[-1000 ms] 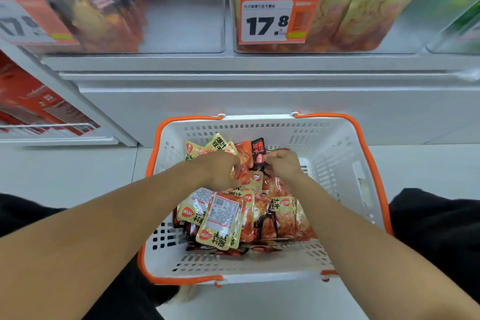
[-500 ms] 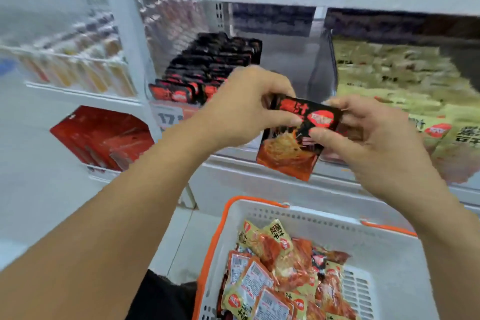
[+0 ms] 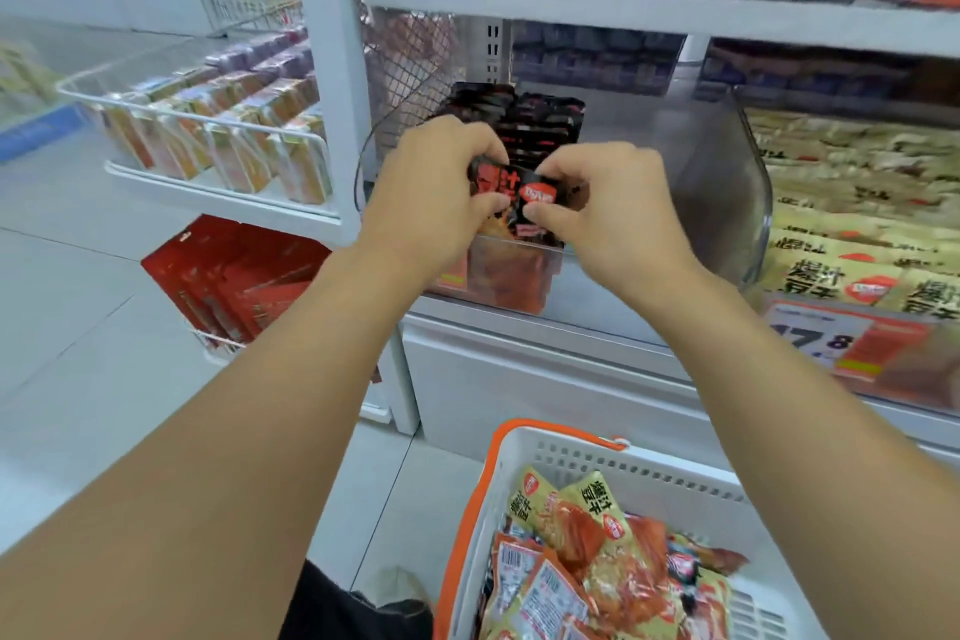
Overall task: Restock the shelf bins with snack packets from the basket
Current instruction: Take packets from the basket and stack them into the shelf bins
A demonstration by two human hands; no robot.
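Half a second ago I held the packet (image 3: 519,195) up in front of the shelf; now I've carried it forward and down to the front of the clear bin (image 3: 511,276), so this one is nearly placed. My left hand (image 3: 434,192) and right hand (image 3: 613,208) both pinch its top edge. It's black and red, glossy, seemingly upright before the matching black row; the basket (image 3: 498,478) sits below

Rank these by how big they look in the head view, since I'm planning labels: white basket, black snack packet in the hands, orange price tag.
1. white basket, largest, though nearest the camera and cut off by the frame.
2. orange price tag.
3. black snack packet, largely hidden by both hands, so ranks 2 and 3 are unsure.
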